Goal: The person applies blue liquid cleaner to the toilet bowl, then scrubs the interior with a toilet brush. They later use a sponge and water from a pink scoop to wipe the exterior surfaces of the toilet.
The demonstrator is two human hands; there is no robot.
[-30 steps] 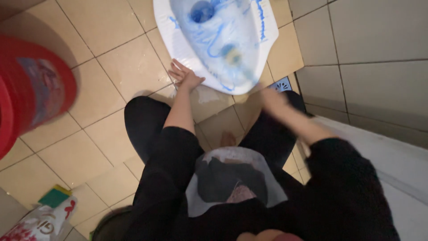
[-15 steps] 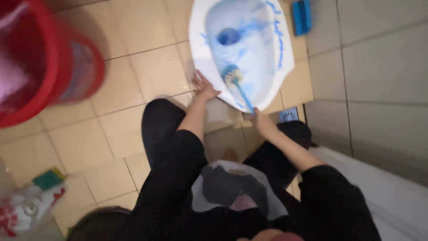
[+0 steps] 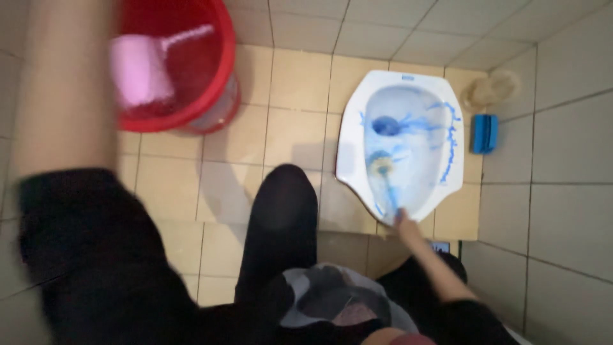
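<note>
Low by the squat toilet (image 3: 357, 137), the right hand (image 3: 403, 223) grips a blue brush (image 3: 387, 185), arm outstretched.

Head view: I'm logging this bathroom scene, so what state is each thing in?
Squat toilet pan: streaked with blue cleaner.
Toilet brush: head down in the pan, gripped by the right hand.
Red bucket: upright, pink scoop inside.
Blue scrub brush: lying on the floor, untouched.
Left hand: out of view, arm raised.

One red bucket (image 3: 185, 76) far left, one pink scoop (image 3: 137, 70) inside, one squat toilet (image 3: 402, 150) right, one toilet brush (image 3: 386, 182), one blue scrubber (image 3: 484, 133) far right.
</note>
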